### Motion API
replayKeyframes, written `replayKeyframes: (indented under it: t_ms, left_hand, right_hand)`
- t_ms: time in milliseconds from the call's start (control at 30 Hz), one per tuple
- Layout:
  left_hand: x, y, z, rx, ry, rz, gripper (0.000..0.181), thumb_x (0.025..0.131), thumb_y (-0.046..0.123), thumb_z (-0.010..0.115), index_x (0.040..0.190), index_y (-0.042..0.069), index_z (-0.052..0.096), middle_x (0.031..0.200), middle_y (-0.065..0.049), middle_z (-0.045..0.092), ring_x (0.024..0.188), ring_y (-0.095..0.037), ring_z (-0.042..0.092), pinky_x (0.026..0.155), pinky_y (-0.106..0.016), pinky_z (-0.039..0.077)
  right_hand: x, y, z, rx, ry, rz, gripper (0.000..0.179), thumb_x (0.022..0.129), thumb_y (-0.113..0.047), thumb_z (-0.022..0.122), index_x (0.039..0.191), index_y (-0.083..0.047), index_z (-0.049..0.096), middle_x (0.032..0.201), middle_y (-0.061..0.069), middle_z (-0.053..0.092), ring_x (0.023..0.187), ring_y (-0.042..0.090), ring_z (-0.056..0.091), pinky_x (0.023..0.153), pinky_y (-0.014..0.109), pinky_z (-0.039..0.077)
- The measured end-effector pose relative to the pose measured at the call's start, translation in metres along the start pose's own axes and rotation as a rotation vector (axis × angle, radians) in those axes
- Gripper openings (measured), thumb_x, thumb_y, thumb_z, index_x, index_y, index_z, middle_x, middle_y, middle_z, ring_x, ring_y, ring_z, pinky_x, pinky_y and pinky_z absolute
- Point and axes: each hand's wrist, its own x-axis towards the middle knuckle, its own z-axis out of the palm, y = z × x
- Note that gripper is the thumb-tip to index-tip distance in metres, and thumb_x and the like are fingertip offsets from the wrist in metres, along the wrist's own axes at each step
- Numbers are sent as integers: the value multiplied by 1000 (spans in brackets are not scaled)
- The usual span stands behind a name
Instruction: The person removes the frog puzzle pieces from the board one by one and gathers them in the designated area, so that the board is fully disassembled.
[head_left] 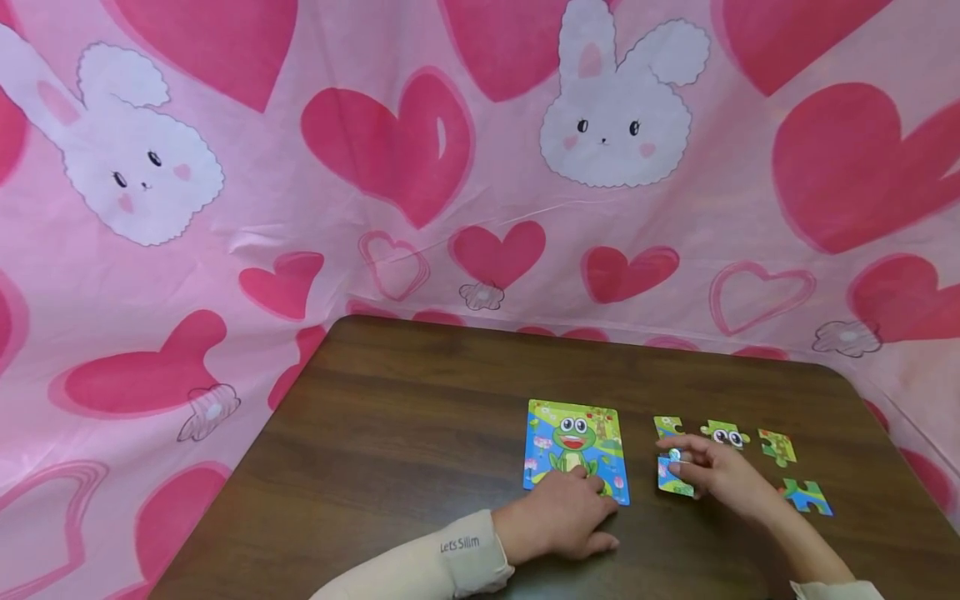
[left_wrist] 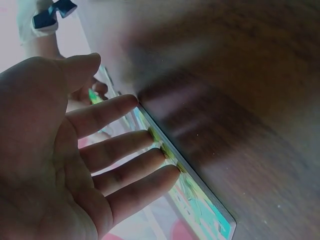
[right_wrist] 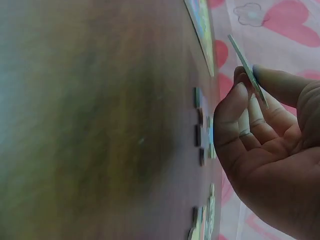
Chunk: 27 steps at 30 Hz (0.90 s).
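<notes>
A frog picture card (head_left: pixel 542 442) lies on the brown table, showing a green frog with an open red mouth. My left hand (head_left: pixel 564 517) rests on the card's near edge; in the left wrist view its fingers reach out nearly straight and their tips touch the card. Right of the card, my right hand (head_left: pixel 723 479) pinches a blue-and-green jigsaw piece (head_left: pixel 677 481) between thumb and fingers. The right wrist view shows that piece (right_wrist: pixel 248 72) edge-on, raised off the table. Just beyond this hand lie a corner piece (head_left: pixel 666 425) and a piece with frog eyes (head_left: pixel 726 437).
At the far right are a jigsaw piece with a tree (head_left: pixel 780 446) and a blue-and-green piece (head_left: pixel 808 497), partly behind the right wrist. The wooden table (head_left: pixel 390 417) meets a pink cloth (head_left: pixel 420 275) with hearts and rabbits along its back and left edges.
</notes>
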Motion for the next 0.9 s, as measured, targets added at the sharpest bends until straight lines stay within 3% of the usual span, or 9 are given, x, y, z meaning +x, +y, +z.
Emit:
replayKeyframes:
  t_ms: [67, 267, 400, 567, 700, 900]
  left_hand:
    - [0, 0, 0, 1, 6, 4, 43, 96, 65, 53, 130, 41, 65, 117, 13, 63, 101, -8, 57, 68, -27, 49]
    - [0, -1, 0, -13, 10, 7, 42, 97, 64, 53, 129, 40, 65, 118, 13, 64, 101, -8, 57, 67, -27, 49]
    - [0, -1, 0, -10, 14, 5, 42, 97, 64, 54, 129, 40, 65, 117, 13, 64, 101, -8, 57, 67, -27, 49]
    - [0, -1, 1, -8, 18, 5, 42, 97, 63, 54, 129, 40, 65, 116, 12, 64, 100, -8, 57, 67, -27, 49]
    - [0, -1, 1, -3, 19, 5, 41, 97, 63, 53, 129, 40, 65, 115, 13, 64, 99, -8, 57, 66, -27, 48]
    - [-1, -2, 1, -5, 21, 5, 41, 97, 63, 54, 129, 41, 66, 114, 13, 64, 97, -7, 56, 64, -26, 47]
  right_hand:
    - [-6, 4, 0, -14, 14, -1, 45, 103, -22, 60, 140, 3, 52, 80, -4, 66, 64, 15, 53, 59, 31, 51]
    - [-20, 9, 1, -65, 46, 14, 44, 102, -21, 61, 139, 1, 54, 70, -4, 54, 60, 14, 53, 58, 30, 48]
    - [-26, 12, 3, -66, 23, 19, 44, 101, -21, 62, 139, 2, 54, 71, -3, 59, 60, 14, 54, 58, 30, 49]
    - [-30, 17, 3, -75, -2, 31, 44, 102, -21, 61, 139, 3, 54, 84, 2, 72, 66, 11, 55, 59, 28, 49]
    - [-31, 20, 3, -88, -5, 37, 42, 103, -21, 59, 137, 3, 55, 93, 5, 73, 67, 8, 54, 57, 27, 47]
    - [-33, 11, 10, -247, 77, 87, 36, 102, -30, 61, 130, -7, 63, 86, 0, 67, 63, 5, 51, 58, 25, 44]
